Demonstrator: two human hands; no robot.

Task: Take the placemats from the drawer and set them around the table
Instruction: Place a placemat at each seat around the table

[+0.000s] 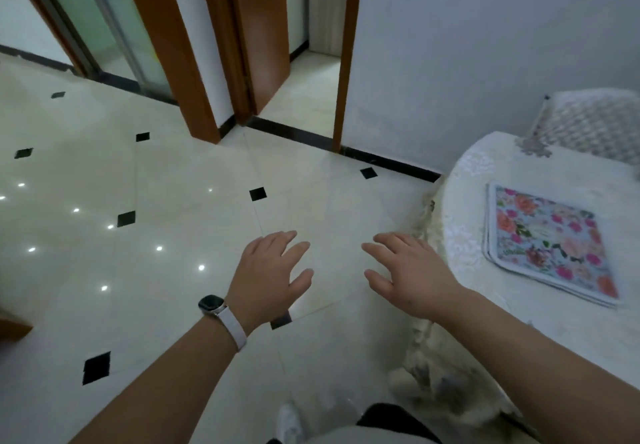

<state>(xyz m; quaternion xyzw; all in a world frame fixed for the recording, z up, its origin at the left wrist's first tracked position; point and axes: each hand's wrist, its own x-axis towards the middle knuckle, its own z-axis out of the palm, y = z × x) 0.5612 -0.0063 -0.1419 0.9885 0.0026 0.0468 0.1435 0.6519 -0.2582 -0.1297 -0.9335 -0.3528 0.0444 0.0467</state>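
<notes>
a person's left hand (273,270) and right hand (412,274) reach forward over the tiled floor (173,235), both holding nothing, fingers (294,248) straight and spread apart, palms down. a watch (212,305) on a pale strap sits on the left wrist.

the placemats (550,242), floral-printed and lying flat in what looks like a stack of several, judging by the layered edges on the near-left side, rest on the round, lace-covered surface (491,159) at the right of the view. they lie well apart from the left hand and to the right of the right hand, past the surface's rim; neither hand touches them. a chair (595,121) with a patterned cover stands at the far side of the surface. no drawer is in view.

by the look of it, the fetching is done and the laying-out has not begun: the mats sit together in one place, not spread round the surface. the next move likely calls for the right hand to swing across to the stack, peel off the top mat without dragging the ones beneath or rucking the cloth, and lay it square at a seat. how many mats the stack holds cannot be told.
</notes>
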